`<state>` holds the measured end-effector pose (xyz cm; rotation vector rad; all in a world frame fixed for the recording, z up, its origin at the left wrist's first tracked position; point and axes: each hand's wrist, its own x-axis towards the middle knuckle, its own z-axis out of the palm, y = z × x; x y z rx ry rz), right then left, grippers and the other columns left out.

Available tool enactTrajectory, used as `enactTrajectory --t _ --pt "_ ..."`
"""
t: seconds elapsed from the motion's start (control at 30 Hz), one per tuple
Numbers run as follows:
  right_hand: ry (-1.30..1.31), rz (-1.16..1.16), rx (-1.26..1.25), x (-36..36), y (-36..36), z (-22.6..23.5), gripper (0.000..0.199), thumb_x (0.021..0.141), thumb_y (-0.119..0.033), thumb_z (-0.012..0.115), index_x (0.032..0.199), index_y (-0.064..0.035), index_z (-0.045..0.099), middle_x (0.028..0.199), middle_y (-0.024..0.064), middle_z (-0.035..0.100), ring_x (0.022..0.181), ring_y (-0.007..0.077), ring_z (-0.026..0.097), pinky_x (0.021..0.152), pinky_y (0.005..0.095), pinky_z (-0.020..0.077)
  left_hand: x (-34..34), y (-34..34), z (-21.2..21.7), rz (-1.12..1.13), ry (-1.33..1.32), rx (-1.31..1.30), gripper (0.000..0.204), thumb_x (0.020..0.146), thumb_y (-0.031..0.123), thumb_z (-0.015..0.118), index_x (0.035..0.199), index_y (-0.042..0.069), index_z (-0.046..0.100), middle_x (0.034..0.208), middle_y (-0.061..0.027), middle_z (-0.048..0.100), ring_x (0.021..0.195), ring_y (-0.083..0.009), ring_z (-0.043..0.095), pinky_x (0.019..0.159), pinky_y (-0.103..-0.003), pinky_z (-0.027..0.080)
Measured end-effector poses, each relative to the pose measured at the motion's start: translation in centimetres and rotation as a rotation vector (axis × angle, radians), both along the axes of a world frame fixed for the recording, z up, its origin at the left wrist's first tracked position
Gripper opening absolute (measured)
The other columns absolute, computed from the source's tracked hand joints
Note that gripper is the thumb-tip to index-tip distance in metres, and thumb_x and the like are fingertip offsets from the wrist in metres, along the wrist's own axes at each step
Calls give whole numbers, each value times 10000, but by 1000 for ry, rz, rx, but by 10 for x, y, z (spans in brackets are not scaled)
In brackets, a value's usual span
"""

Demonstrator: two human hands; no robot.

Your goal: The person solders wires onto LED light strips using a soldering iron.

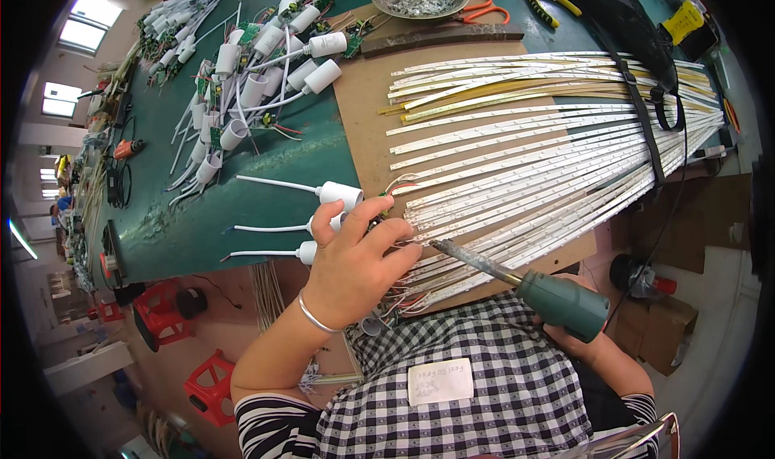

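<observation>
Head view shows my right grip [575, 344] wrapped round the handle of a green soldering iron [561, 301], its tip near my left grip [353, 255], whose fingers bend close to the left ends of the white strips [500, 188]; what they pinch, I cannot tell. I judge the step is soldering wires there, so the next move calls for steady fingers and exact heat. Farther away, white sockets [322, 75] lie heaped on the green counter [311, 148].

Red stools [211, 381] stand lower left, windows [90, 11] glow upper left, orange-handled scissors [484, 8] lie top center, and a cardboard box [670, 335] sits lower right.
</observation>
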<state>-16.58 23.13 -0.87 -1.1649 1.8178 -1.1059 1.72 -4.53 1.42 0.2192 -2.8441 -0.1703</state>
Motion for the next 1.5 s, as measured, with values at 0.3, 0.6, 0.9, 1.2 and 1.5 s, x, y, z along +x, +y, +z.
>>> enactTrajectory --t 0.3,0.6,0.9,1.2,1.5 --pt "-7 49 -12 -2 -5 -1 419 776 -154 688 1147 -12 554 987 81 632 832 193 630 772 309 508 3 -6 -4 -97 49 -94 127 747 191 648 841 257 703 939 91 615 1100 -161 535 1009 -458 201" --pt "140 148 -59 -3 -11 1 428 826 -165 633 1186 18 491 878 66 634 705 139 636 676 285 520 2 -9 -5 -125 47 -108 120 753 187 643 839 253 697 930 97 617 1106 -154 535 1021 -459 199" --pt "195 100 -59 -2 -18 9 358 773 -174 694 1089 -26 611 947 74 657 843 212 643 784 325 507 1 -9 -4 -146 40 -128 114 756 186 633 838 246 685 936 96 616 1112 -157 533 1006 -462 218" --pt "150 90 18 -4 -2 -1 409 746 -199 740 1098 -29 622 1005 99 663 850 247 651 783 316 520 1 -7 -4 -144 42 -133 115 754 190 637 841 252 680 936 96 611 1106 -156 536 1002 -462 221" --pt "-377 -169 -82 -8 11 -12 561 839 -254 685 1228 42 410 913 104 628 711 144 620 670 283 507 1 -12 -3 -160 36 -121 122 744 184 639 838 248 685 937 91 613 1105 -154 538 999 -457 223"
